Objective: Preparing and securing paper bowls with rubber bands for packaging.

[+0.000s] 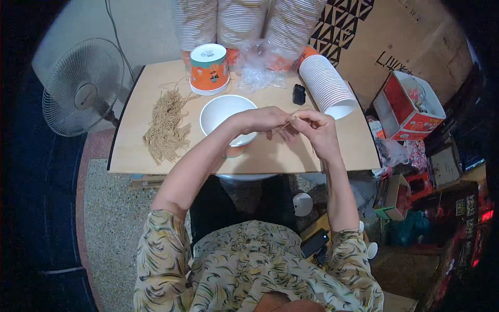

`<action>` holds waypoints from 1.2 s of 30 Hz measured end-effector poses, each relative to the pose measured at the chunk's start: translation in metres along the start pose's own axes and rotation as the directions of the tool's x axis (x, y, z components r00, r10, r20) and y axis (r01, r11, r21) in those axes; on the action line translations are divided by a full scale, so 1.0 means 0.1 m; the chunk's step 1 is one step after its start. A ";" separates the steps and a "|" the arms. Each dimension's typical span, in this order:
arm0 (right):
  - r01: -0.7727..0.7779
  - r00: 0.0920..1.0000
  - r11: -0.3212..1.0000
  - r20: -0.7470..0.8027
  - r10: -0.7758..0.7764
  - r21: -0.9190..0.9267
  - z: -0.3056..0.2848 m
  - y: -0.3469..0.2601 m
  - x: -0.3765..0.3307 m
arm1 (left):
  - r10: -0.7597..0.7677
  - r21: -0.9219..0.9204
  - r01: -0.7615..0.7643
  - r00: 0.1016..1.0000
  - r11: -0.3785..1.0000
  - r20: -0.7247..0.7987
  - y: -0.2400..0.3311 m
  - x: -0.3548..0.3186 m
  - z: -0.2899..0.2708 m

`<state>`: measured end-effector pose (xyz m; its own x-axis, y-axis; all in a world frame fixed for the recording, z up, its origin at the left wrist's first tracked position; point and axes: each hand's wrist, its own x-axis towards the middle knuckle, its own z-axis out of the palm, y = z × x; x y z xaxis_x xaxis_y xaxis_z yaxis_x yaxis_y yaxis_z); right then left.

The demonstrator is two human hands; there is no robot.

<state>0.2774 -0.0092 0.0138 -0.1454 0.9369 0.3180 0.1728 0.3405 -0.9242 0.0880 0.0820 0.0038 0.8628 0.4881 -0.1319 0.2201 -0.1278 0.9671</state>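
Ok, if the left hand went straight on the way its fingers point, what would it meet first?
Most likely the right hand, whose fingertips are right at the left hand. Beyond it, the lying stack of white paper cups seems roughly in line, though depth is unclear.

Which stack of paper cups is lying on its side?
The stack just beyond the right hand: it lies flat, open mouth showing, while the others stand upright.

Tan strands (167, 124), white-lined bowl (218, 112), orange-and-green tub (208, 74), swirl-print shirt (249, 247)
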 end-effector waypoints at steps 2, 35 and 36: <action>0.013 1.000 1.000 0.002 -0.013 -0.012 -0.04 0.00 -0.02 | -0.034 -0.020 0.037 0.991 0.999 0.132 0.06 0.01 -0.01; -0.047 0.994 0.996 -0.098 0.054 0.074 -0.07 0.11 -0.37 | 0.158 0.081 -0.140 0.934 0.987 -0.319 -0.01 -0.49 0.38; -0.030 0.993 0.993 -0.110 0.042 0.115 -0.07 0.12 -0.37 | 0.156 0.083 -0.137 0.935 0.987 -0.317 0.00 -0.49 0.39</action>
<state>0.2914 -0.0390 -0.0075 -0.0302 0.9535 0.2998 0.0636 0.3012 -0.9515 0.0631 0.0245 0.0019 0.6970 0.7106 0.0964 0.1371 -0.2641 0.9547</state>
